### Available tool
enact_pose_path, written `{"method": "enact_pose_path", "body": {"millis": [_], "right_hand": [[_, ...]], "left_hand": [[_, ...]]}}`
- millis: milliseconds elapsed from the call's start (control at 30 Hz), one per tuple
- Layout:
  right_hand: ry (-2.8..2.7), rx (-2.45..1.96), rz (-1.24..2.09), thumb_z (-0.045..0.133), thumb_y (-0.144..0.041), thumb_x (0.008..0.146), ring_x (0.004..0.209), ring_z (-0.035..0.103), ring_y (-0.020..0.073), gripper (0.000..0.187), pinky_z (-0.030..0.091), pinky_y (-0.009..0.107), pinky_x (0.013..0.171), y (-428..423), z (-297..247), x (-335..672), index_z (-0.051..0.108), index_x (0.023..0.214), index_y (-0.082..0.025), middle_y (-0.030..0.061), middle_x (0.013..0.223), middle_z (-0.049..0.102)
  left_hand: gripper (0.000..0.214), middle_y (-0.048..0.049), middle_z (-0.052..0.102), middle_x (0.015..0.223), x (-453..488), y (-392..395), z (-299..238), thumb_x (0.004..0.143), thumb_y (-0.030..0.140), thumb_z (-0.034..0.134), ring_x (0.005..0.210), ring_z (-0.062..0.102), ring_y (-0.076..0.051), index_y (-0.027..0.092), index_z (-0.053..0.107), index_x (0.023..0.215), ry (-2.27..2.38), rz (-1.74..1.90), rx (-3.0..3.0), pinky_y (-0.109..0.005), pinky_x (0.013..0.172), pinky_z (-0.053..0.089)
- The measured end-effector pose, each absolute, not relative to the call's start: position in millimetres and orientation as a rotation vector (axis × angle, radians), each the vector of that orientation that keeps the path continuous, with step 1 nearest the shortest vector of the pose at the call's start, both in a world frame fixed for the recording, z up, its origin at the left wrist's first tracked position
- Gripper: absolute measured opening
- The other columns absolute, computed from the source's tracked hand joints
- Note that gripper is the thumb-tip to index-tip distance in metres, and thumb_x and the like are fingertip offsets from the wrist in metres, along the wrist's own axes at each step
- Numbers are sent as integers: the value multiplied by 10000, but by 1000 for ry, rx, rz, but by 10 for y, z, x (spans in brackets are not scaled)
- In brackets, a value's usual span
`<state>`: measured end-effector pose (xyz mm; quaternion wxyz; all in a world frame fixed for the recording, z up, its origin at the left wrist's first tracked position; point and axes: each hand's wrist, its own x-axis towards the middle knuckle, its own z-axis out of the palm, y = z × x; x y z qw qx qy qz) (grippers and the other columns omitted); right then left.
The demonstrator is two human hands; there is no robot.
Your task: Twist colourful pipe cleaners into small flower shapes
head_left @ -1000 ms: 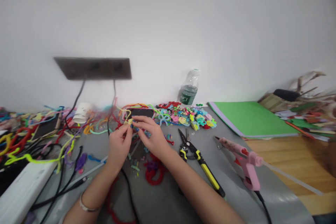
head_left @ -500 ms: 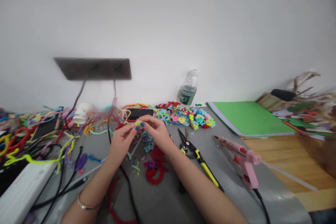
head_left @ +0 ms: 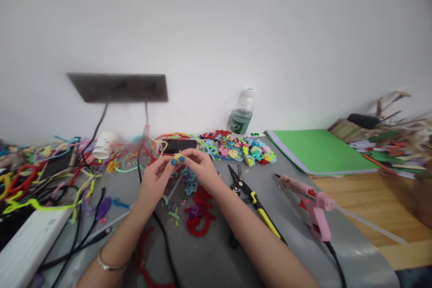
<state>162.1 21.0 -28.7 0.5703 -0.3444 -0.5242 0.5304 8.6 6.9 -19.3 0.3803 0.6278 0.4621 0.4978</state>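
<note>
Between the fingertips of both hands is a small pale-yellow fuzzy piece (head_left: 177,157), which looks like bent pipe cleaner. My left hand (head_left: 158,175) pinches it from one side, and my right hand (head_left: 200,165) pinches it from the other. The fingers cover much of it, so its full shape is hidden. Just below the hands lie blue pipe-cleaner loops (head_left: 191,187) and a red pipe-cleaner shape (head_left: 199,225) with a purple piece on it. Behind the hands a dark-screened phone (head_left: 176,146) lies on the table.
Yellow-black pliers (head_left: 258,207) and a pink glue gun (head_left: 317,211) lie to the right. A bottle (head_left: 242,114) stands by the wall behind a pile of colourful pipe-cleaner flowers (head_left: 233,154). Green sheets (head_left: 320,150), a paper cup (head_left: 105,146), black cables (head_left: 165,238) and a white power strip (head_left: 37,247) surround the workspace.
Both hands keep their pinch on the yellow piece, with the fingertips shifted slightly. The whole view has moved a little; nothing else has visibly changed.
</note>
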Motion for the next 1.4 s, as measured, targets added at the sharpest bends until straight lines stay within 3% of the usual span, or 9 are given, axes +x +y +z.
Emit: {"method": "enact_pose_path", "body": {"millis": [133,333,433,567,733,900,1067,1233,1400], "right_hand": [[-1249,-835,1272,730,-415,746,733,644,154,232,534,290,753,223,-318,1621,675,780,-192,7,771,700],[-1252,-818,1319,708,-443,768,673,637,148,253,542,276,670,230,-337,1610,687,825,-197,11,760,703],[-1274,-851,1315,691,-419,780,625,615,145,221,530,271,624,234,-346,1611,677,804,-200,9,719,687],[-1311,-909,1061,628,-334,828,658,598,149,145,517,271,630,222,-318,1625,653,809,-192,25,756,660],[-1504,-857,727,590,-173,818,849,605,177,88,516,293,717,187,-257,1639,673,812,-202,54,893,616],[-1506,-783,805,567,-131,802,925,627,185,157,524,325,826,195,-277,1626,693,858,-208,55,925,640],[-1403,-770,952,568,-170,798,856,653,167,244,531,303,793,211,-322,1621,645,1028,-195,46,940,677],[-1419,-874,1014,619,-235,782,731,616,149,104,490,268,681,218,-325,1627,645,865,-179,28,835,662],[-1391,-915,1063,619,-297,799,687,598,147,119,462,266,649,226,-313,1633,631,815,-179,16,761,650]], "left_hand": [[223,-26,684,806,74,113,-203,774,396,670,704,630,-159,184,635,837,1153,1298,1532,-236,628,508],[246,29,552,662,73,122,-197,774,418,657,563,504,-108,187,576,767,1167,1237,1502,-200,518,420],[274,32,555,643,76,121,-194,749,443,673,546,507,-111,188,588,799,1171,1238,1433,-211,514,428],[360,19,604,672,87,132,-206,718,493,714,561,552,-123,184,609,870,1142,1255,1251,-228,523,469],[394,-1,644,724,109,124,-219,672,487,793,637,600,-114,163,669,860,953,1154,977,-200,540,494],[333,16,663,809,89,115,-204,616,354,870,721,631,-101,179,699,842,890,1180,877,-188,614,529],[347,2,673,852,85,122,-213,603,378,877,730,624,-110,181,712,835,901,1189,850,-194,604,520],[356,6,634,787,103,118,-236,610,422,865,685,567,-97,177,713,818,980,1183,940,-163,553,455],[344,-4,616,769,85,130,-282,656,424,825,638,514,-95,167,715,856,1053,1135,1115,-167,528,434]]}}
